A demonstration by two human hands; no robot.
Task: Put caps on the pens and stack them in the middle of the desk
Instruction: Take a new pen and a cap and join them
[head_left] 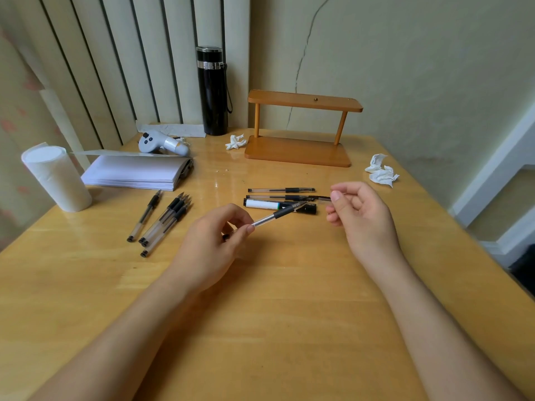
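My left hand (215, 241) grips a clear gel pen (278, 214) with a black grip, its bare tip pointing up and right. My right hand (359, 211) pinches a clear pen cap (324, 199) between thumb and forefinger, a short way right of that tip. Behind the held pen, two capped clear pens (280, 190) and a white marker (266, 204) with a black cap lie side by side in the middle of the desk. Several uncapped pens (166, 221) lie in a loose group at the left, tips pointing away from me.
A wooden shelf stand (298, 151) sits at the back. A black flask (212, 91), a controller (163, 144), a paper stack (136, 172) and a tissue roll (56, 178) are at the back left. Crumpled tissues (380, 172) lie at right.
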